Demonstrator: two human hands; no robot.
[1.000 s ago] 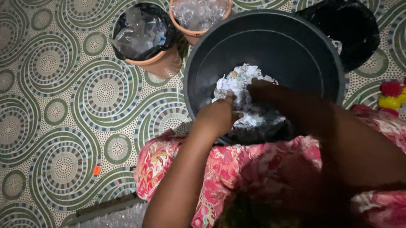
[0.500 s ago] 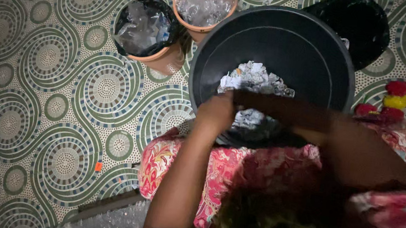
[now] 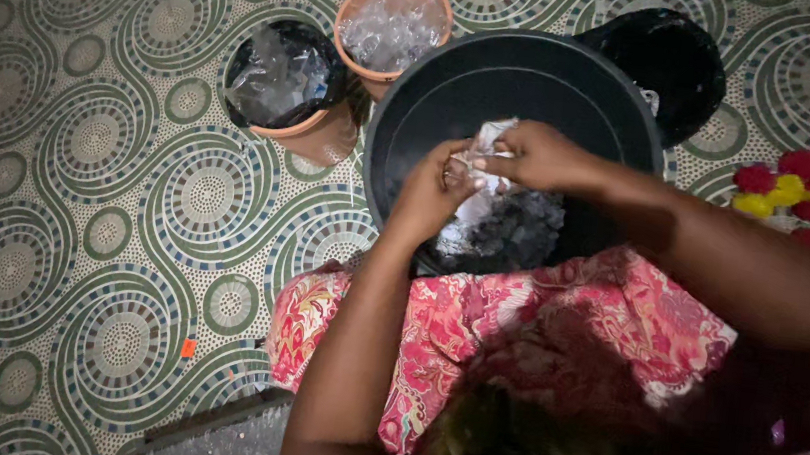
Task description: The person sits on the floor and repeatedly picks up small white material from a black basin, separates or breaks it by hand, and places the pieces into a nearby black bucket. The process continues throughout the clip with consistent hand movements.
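Head view, sole camera. I logged the following.

Item: large dark basin (image 3: 580,85), resting on the patterned floor (image 3: 80,173) against the person's knees; a heap of crumpled white and dark scraps (image 3: 515,231) lay in its near half.

Item: left hand (image 3: 434,188), fingers pinched on a crumpled white scrap (image 3: 487,146) held above the heap.

Item: right hand (image 3: 541,157), gripping the same scrap from the far-right side, so both hands grasped one piece between them.

Item: two terracotta pots lined with clear plastic, one tilted (image 3: 285,80) at the far left of the basin, one upright (image 3: 393,24) beyond its rim; a black bag (image 3: 668,60) at the far right; red and yellow pompoms (image 3: 796,183) right of the basin.

Risk, as I judged it: the scrap looked thin, and opposed pulls could tear it unevenly. Fragments could drop outside the rim onto the busy floor pattern and be hard to spot. Dim light hid the finer grip detail.
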